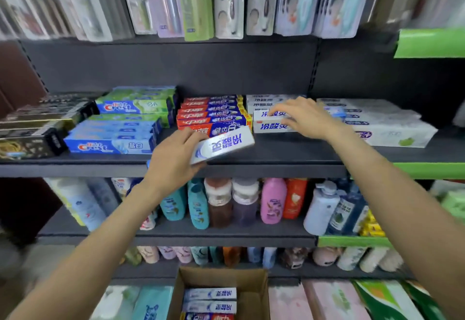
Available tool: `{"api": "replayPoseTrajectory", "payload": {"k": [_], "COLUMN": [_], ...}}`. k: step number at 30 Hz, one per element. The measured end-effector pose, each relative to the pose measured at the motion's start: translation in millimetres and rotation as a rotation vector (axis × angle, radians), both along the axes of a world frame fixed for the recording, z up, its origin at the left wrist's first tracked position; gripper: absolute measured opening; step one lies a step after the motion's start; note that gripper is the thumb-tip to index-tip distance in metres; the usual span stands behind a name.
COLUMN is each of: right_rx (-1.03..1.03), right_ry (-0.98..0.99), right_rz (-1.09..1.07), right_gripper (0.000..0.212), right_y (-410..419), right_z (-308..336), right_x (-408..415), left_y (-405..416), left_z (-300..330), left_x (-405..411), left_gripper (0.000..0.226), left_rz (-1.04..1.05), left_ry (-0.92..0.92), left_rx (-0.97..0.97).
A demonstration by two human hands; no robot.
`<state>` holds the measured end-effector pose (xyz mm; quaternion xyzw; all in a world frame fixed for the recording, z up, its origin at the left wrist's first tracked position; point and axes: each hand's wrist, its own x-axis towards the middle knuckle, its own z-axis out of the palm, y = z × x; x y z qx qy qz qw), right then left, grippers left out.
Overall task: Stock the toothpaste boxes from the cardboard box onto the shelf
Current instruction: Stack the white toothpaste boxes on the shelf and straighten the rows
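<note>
Plainly, the shelf (276, 153) is the largest thing concerned: a dark, matt metal board with a flat front lip, carrying rows of long, glossy cardboard toothpaste cartons laid on their sides. Risk is judged to lie mostly along that front strip, where bare board is left only ahead of the red stack (214, 115) and the white stack (269, 118); a carton set down askew there could overhang the lip and slide off onto the bottles (273, 201) below.

The white stack is made of slick, sharp-edged rectangular cartons piled loosely, and it is touched by the right hand (305, 118), whose fingers are spread and nearly straight over the top carton, with nothing clasped. A push given too hard could shunt the upper cartons backward or sideways into the wrapped packs (385, 125) just beside them, whose clear film looks soft and crinkled.

The held box (225, 147) is gripped at its near end by the left hand (173, 161), thumb on top and fingers curled beneath; it is tilted, its far end raised toward the red stack. Held by one end only, the smooth card could pivot or slip from the grip, and its corner could be knocked against the red stack and dented.

The cardboard box (254, 294), plain brown and rough, stands open at the bottom, with more toothpaste boxes (210, 300) lying flat inside, waiting to be stocked.
</note>
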<state>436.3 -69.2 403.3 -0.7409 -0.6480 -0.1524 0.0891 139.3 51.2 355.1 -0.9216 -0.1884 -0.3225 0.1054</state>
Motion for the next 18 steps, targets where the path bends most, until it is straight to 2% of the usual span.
{"api": "replayPoseTrajectory", "payload": {"k": [5,10,12,13,15,17,18], "right_rx": [-0.026,-0.014,0.071,0.194,0.521,0.764,0.797], "right_ry": [-0.007,0.066,0.105,0.203,0.531,0.889,0.995], "right_rz": [-0.078,-0.055,-0.045,-0.046,-0.025,0.071,0.125], "right_gripper": [0.038,0.041,0.04,0.034,0.024,0.021,0.021], "right_y": [26.6,52.7,48.6,39.5,7.3,-30.6,-44.9], "right_z": [-14.0,-34.5,-35.9,-35.9,-35.9,-33.7,-33.9], "right_x": [23.6,28.5,21.9,15.1,-13.2,-57.7,-78.1], "left_y": [-5.7,-10.0,-12.1,-13.2,-20.2,-32.9,-40.1], "left_z": [4.8,6.5,7.7,8.3,13.3,26.7,35.1], "left_x": [24.9,38.1,41.5,42.9,46.7,55.9,62.7], "left_gripper": [0.059,0.065,0.066,0.065,0.062,0.055,0.051], "left_rz": [-0.05,-0.124,-0.117,-0.105,-0.063,-0.079,-0.142], "left_ry": [-0.019,-0.059,-0.082,-0.108,-0.186,-0.305,-0.362], "left_rx": [0.134,0.121,0.142,0.136,-0.025,-0.437,-0.671]}}
